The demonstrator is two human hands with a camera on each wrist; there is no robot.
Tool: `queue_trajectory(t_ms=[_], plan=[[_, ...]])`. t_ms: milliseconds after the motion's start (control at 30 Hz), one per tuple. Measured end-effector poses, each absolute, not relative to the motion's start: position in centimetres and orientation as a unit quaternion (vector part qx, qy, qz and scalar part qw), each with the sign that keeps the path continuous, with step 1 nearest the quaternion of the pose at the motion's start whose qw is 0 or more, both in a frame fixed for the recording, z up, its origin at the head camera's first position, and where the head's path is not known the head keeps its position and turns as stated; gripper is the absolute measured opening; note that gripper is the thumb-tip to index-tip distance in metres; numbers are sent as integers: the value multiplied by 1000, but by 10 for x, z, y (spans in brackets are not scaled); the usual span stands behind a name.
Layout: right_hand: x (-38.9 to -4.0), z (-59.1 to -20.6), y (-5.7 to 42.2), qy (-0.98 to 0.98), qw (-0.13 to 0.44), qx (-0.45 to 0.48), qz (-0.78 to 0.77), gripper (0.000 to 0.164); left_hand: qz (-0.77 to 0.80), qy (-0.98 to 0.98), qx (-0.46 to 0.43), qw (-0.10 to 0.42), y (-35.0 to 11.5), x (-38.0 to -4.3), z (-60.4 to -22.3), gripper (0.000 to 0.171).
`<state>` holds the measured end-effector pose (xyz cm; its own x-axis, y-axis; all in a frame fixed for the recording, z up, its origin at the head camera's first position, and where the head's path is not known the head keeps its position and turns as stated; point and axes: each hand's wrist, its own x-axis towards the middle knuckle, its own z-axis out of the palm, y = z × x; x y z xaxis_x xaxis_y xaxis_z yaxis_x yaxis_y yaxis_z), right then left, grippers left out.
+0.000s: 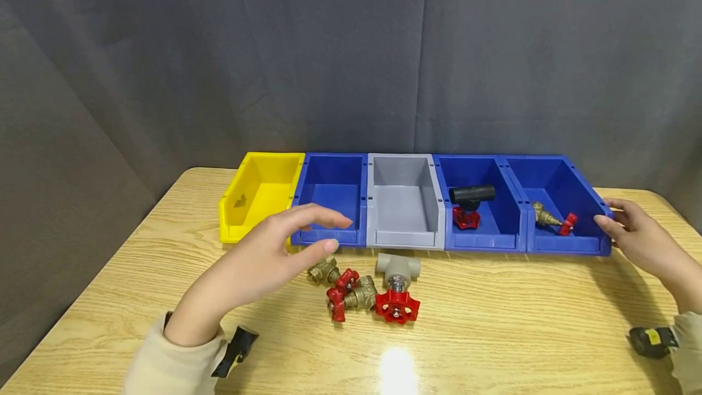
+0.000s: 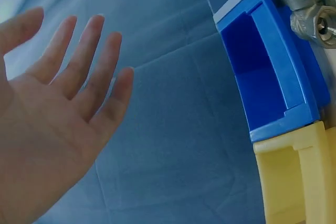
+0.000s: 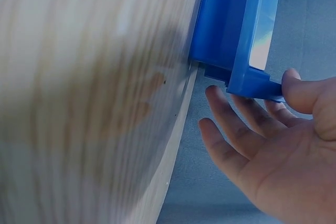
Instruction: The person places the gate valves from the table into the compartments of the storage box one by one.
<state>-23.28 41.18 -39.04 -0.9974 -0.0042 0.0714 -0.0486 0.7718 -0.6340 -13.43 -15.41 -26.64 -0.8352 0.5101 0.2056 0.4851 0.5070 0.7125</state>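
Observation:
My left hand [image 1: 263, 255] is held in the air over the table's left part, fingers extended and nothing in them; the left wrist view shows its bare palm [image 2: 58, 103]. Just right of it lie two brass valves [image 1: 362, 294] with red handwheels and a grey plastic tee valve [image 1: 397, 267] with a larger red handwheel. My right hand [image 1: 644, 239] holds the outer side wall of the rightmost blue bin [image 1: 570, 245] between thumb and fingers. Inside that bin are a brass fitting [image 1: 544, 215] and a small red-handled piece [image 1: 568, 224].
To the left of that bin stand another blue bin [image 1: 485, 242] containing a black tee valve [image 1: 471, 194] with a red handwheel, a grey bin [image 1: 406, 238], a blue bin [image 1: 329, 238] and a yellow bin [image 1: 236, 233]. A dark curtain [image 1: 329, 47] hangs behind the wooden table [image 1: 493, 322].

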Motion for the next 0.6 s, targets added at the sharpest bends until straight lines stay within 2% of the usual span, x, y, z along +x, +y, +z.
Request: queue_trajectory(t_ms=[67,133,267,367,600], plan=[[-235,-395,415,-942,39,14,333,85,383,876,293,25,-151,-133,-268,31],[-235,-394,414,-942,38,15,334,85,370,883,288,38,-147,-132,-269,30],[-223,-376,398,-941,31,14,336,63,339,898,275,51,-138,-130,-273,29],[-214,-364,385,-941,33,19,336,53,297,912,280,49,-130,-129,-278,30],[-211,-359,378,-944,40,19,328,54,237,921,305,52,-116,-129,-291,32]])
